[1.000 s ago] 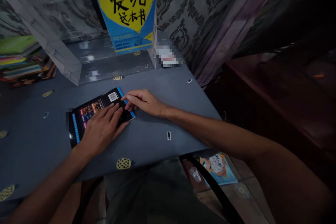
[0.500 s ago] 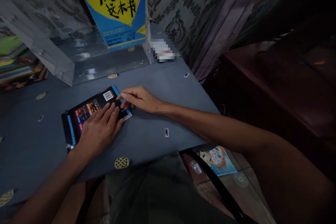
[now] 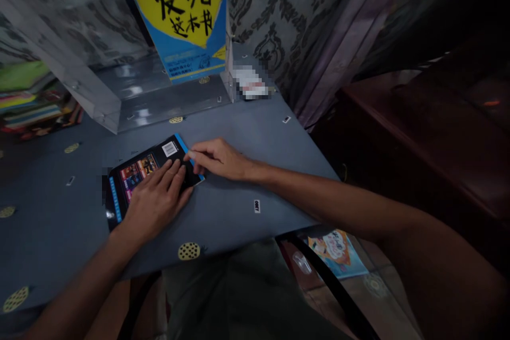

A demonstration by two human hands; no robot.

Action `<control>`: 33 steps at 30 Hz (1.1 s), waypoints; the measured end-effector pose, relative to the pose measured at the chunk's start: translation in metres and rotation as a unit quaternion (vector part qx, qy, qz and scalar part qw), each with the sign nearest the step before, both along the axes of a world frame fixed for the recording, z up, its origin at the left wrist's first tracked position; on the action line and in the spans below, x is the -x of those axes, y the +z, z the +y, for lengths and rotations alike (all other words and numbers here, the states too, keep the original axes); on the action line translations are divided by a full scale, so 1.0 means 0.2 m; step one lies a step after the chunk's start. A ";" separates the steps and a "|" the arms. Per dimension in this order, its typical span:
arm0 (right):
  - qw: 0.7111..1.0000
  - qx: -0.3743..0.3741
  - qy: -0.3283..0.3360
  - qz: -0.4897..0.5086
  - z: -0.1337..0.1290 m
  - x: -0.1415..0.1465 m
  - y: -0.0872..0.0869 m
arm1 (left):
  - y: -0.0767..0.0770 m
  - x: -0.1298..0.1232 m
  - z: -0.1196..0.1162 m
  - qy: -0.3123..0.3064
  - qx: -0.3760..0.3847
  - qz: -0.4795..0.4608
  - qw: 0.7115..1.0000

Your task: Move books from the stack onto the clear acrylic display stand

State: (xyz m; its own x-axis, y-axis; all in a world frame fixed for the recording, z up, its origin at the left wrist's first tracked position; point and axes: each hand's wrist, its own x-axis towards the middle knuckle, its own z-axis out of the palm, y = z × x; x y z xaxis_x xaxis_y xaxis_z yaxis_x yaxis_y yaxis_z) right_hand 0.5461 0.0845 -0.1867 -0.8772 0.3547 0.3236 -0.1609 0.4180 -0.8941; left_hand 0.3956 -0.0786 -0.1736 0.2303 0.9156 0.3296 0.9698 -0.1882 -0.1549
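A dark book (image 3: 135, 170) with a blue strip, small colourful pictures and a white barcode lies on the table. Flat across its lower middle rests my left hand (image 3: 157, 199), fingers stretched out over the cover. My right hand (image 3: 219, 159) is at the book's right edge, by the blue strip. Its fingers are curled, with the index finger and thumb close together at the edge; whether they pinch it is hard to tell.
Behind the book stands a clear plastic rack (image 3: 107, 117) holding a blue and yellow book (image 3: 199, 58). Stacked books (image 3: 32, 101) are at the far left. A blurred white item (image 3: 253, 85) lies right of the rack. Another book (image 3: 338, 255) is low down, beyond the table's front edge.
The whole view has shifted slightly, so things sit a little further right and lower. My hands keep nearly the same places on the book, whose right edge looks flatter.
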 end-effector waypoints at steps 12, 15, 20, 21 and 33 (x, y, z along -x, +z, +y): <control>0.930 -0.367 -0.003 -0.013 -0.07 -0.05 0.01 | 0.02 0.47 -0.17 0.139 0.059 -0.080 0.985; 0.910 -0.407 -0.055 -0.044 -0.03 -0.03 0.00 | 0.01 0.44 -0.20 0.147 0.048 -0.083 0.984; 0.896 -0.422 -0.112 -0.085 0.09 0.01 -0.03 | 0.02 0.34 -0.22 0.145 0.030 -0.091 0.985; 0.896 -0.419 -0.113 -0.091 0.11 0.01 -0.04 | 0.03 0.33 -0.23 0.144 0.033 -0.084 0.986; 0.951 -0.307 -0.020 -0.001 -0.02 0.02 -0.06 | 0.02 0.10 -0.26 -0.029 0.060 -0.079 0.995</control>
